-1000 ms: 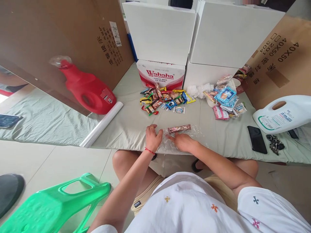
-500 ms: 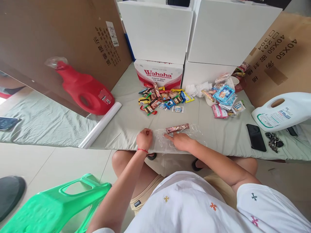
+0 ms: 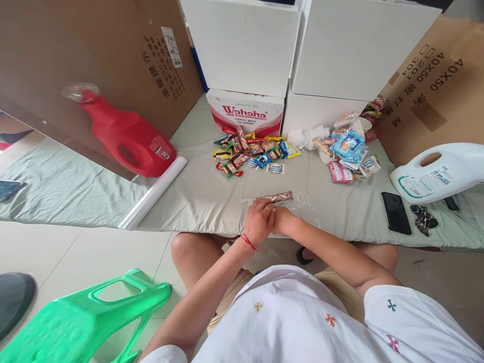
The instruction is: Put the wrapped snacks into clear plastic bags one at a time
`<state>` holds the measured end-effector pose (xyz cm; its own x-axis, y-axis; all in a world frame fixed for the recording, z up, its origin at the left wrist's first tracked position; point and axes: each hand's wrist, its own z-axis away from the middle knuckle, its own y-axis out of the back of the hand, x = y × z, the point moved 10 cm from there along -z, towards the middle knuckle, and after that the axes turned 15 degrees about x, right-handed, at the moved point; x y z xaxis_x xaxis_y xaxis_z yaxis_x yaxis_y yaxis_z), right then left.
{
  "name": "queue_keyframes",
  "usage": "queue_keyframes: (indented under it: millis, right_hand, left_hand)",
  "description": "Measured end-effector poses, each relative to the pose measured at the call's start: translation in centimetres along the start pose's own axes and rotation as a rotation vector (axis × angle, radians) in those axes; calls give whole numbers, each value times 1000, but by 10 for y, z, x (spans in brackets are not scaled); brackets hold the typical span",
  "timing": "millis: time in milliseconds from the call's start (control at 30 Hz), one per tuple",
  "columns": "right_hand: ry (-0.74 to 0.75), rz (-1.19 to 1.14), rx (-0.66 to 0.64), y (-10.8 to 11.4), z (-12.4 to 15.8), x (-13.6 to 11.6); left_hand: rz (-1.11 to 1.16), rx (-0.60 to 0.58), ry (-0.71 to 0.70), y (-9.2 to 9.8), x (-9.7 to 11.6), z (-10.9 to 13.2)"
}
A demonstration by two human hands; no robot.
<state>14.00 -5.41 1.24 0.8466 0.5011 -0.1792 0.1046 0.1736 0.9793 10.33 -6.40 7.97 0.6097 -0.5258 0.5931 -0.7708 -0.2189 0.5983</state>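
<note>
A brown-wrapped snack bar (image 3: 279, 196) lies on a crumpled clear plastic bag (image 3: 304, 207) near the table's front edge. Just in front of the bar, my left hand (image 3: 260, 220) overlaps the fingers of my right hand (image 3: 284, 220). The left fingers are bent and pressed together over the bag; what they pinch, if anything, is hidden. My right hand rests on the bag, its fingers behind the left hand, so their pose does not show.
Wrapped snacks (image 3: 242, 154) lie heaped before a Wahaha box (image 3: 247, 112). More packets (image 3: 350, 151) pile up at right. A red jug (image 3: 128, 136) and plastic roll (image 3: 153, 194) are left; a white jug (image 3: 438, 171), black phone (image 3: 396, 213) and keys (image 3: 424, 219) right.
My left hand has moved right, from beside the bag onto my right hand's fingers. The right hand's pointing finger is now covered. The bar remains on the bag.
</note>
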Motion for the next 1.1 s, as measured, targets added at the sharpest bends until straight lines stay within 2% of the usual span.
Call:
queue_keyframes:
  millis: [100,167,267,400,500,567,633,667,733,800,933,1000,1100]
  right_hand:
    - [-21,54,-44,1,7,2]
    - [-26,81,-37,6,11,1]
    - [-39,98,-18,10,15,0]
    - [-41,-32,47,13,31,9]
    - [-86,-254,227,26,53,45]
    - [-222,-335,407,40,71,93]
    - [-405,-313,573,52,88,147]
    - [-487,-288,622,55,94,170]
    - [-569,-270,630,54,94,201]
    - [-535,-296,573,48,80,210]
    - [-412,-395,502,40,54,205]
    - [-437,-488,513,37,54,212]
    - [-544,-580,538,31,67,237]
  left_hand:
    - [-241,26,163,5,-50,11]
    - [-344,-7,211,7,-72,21]
    - [-422,-17,215,12,-81,32]
    - [-484,-14,184,11,-78,41]
    - [-491,-38,156,7,-78,46]
    - [-487,-46,140,7,-79,48]
    - [-478,-48,134,7,-81,49]
    - [-472,-48,136,8,-81,49]
    - [-463,-44,139,8,-83,49]
    - [-457,-44,133,9,-83,48]
    - [-447,-54,109,11,-82,50]
    - [-446,-60,102,12,-82,51]
    - [-451,-70,100,12,-82,52]
